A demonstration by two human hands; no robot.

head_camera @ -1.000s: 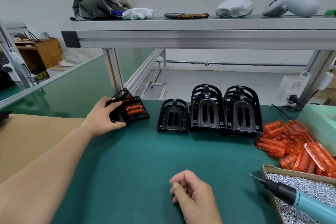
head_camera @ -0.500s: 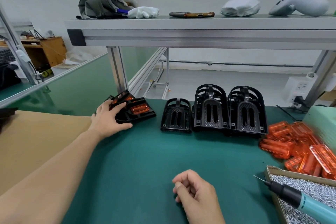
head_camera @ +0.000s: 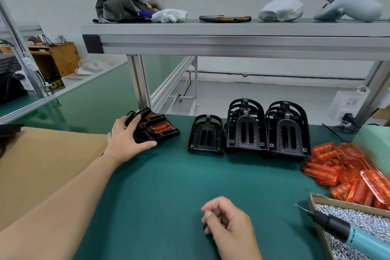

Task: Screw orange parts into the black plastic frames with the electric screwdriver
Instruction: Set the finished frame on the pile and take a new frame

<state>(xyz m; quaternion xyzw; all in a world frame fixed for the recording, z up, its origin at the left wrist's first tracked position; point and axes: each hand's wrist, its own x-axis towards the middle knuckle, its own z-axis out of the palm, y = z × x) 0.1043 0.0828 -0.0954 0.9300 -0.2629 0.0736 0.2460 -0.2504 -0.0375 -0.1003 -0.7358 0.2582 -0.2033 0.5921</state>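
My left hand (head_camera: 126, 139) grips a black frame with an orange part (head_camera: 157, 129) screwed into it, at the mat's far left; the fingers lie over its left side and the thumb runs along its front edge. Another frame lies partly hidden beneath it. My right hand (head_camera: 229, 226) rests near the front on the green mat (head_camera: 168, 186) as a curled fist with nothing visible in it. A single black frame (head_camera: 205, 136) and two stacks of black frames (head_camera: 268, 131) stand at the back. Loose orange parts (head_camera: 346, 173) are piled on the right. The teal electric screwdriver (head_camera: 346, 233) lies across the screw box.
A cardboard box of silver screws (head_camera: 358, 215) sits at the front right corner. A brown cardboard sheet (head_camera: 42, 164) covers the left. An aluminium shelf (head_camera: 232, 40) overhangs the back, with its post (head_camera: 138, 82) just behind the left hand. A pale green block (head_camera: 373, 141) is at the right edge.
My left hand has stayed on the frame with the orange part, its fingers a little straighter over it. My right fist has not moved on the mat.
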